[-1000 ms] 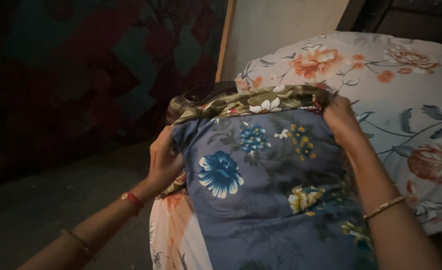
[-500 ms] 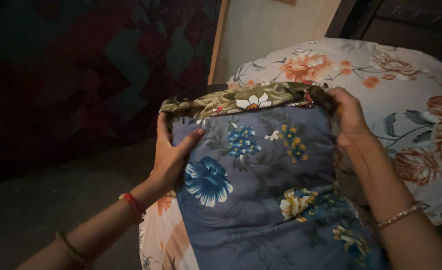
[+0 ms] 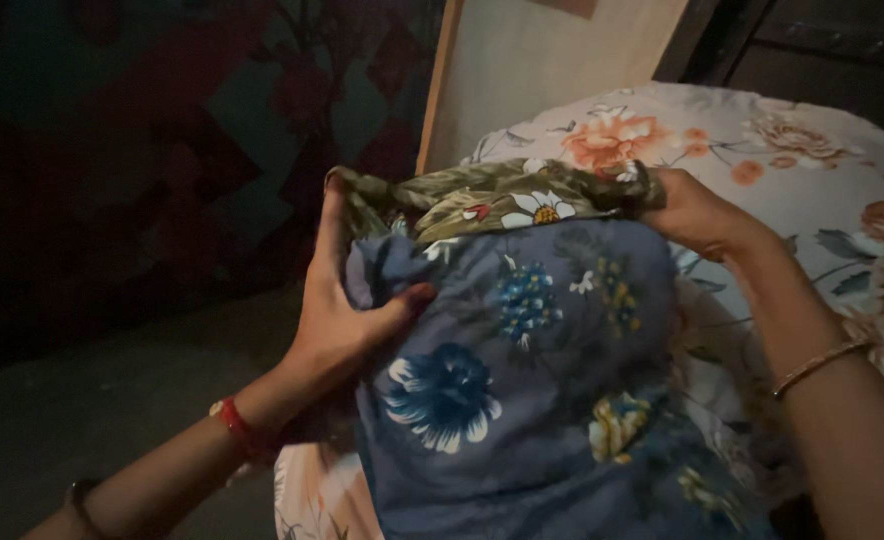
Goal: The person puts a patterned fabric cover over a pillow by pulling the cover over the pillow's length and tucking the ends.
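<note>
Both hands are clamped on cloth right now: the left hand [image 3: 337, 320] is pressed around the near left corner of the blue floral pillow [image 3: 532, 380], thumb lying across the blue fabric and fingers tucked behind, while the right hand [image 3: 702, 212] is closed in a pinch on the bunched rim of the olive floral pillowcase [image 3: 492, 200] at the far right corner.

Where does it stand? By my reading, barely started, or nearly finished, depending on which way that case is travelling (the view alone won't say). The olive case sits gathered in a thick roll over only the top edge of the blue pillow, which stands up between the arms, leaning toward the camera; almost all of the blue surface is bare. So the top end is capped, and the whole long body below it is uncovered.

Now the count, biggest first. One cream bedcover with orange flowers [image 3: 822, 180], spread behind and to the right. One pale wooden board [image 3: 552, 70] upright beyond it. One blue pillow. One olive case. One peach-and-white cloth [image 3: 312, 490] peeking out under the pillow at lower left. Two hands. On the wrists: one gold bangle [image 3: 817, 365] on the right, one red thread band [image 3: 234, 425] on the left, plus a darker band [image 3: 80, 495] farther up that forearm
</note>
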